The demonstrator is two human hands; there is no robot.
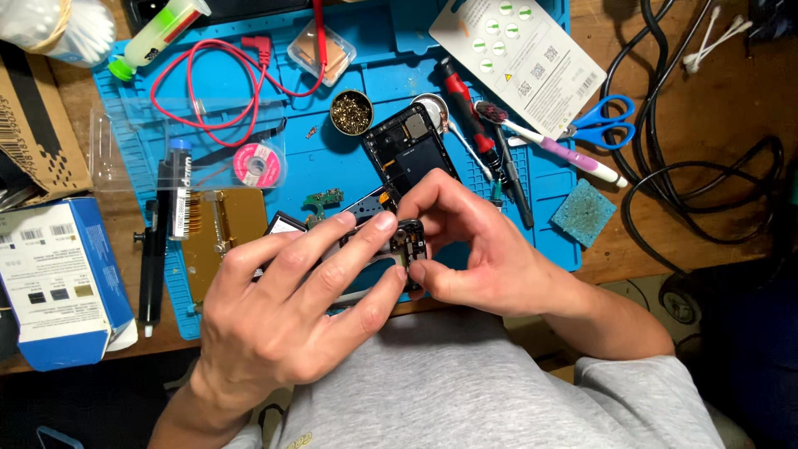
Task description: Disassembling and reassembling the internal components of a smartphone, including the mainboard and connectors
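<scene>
Head view: phone teardown on blue repair mat (532, 241).
Left hand (291, 308) and right hand (474, 249) both pinch small black camera module (411, 239); opened phone frame (409, 150) at 12 o'clock.

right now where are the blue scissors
In the head view the blue scissors lie at the upper right, on the blue mat's right edge, beside the white card.

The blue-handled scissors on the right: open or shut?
Shut. The blue-handled scissors lie flat on the wooden desk with both finger loops close together and the blades closed into one point.
</scene>
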